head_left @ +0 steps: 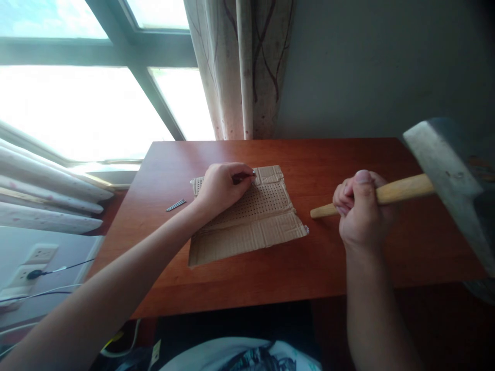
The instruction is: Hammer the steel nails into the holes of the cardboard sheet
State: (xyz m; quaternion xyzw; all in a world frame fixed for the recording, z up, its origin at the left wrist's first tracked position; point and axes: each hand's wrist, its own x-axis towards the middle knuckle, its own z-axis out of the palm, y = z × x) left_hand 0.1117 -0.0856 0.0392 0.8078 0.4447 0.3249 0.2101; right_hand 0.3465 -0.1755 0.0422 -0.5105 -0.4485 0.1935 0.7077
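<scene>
Cardboard (247, 245) under L hand (222, 185), hammer (410, 189) in R hand (363, 214)

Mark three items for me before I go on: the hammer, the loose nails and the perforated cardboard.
Hammer (406, 189): head view, on the wooden handle.
Loose nails (176, 205): head view, midway along the bundled shanks.
Perforated cardboard (251, 234): head view, on the plain strip nearest the person.

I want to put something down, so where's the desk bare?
Bare: the strip between the cardboard and the near edge of the desk, and the far-left corner, beyond the loose nails. Crowded: mid-desk, where the left hand is over the cardboard, and the right side, where the right hand holds the hammer.
</scene>
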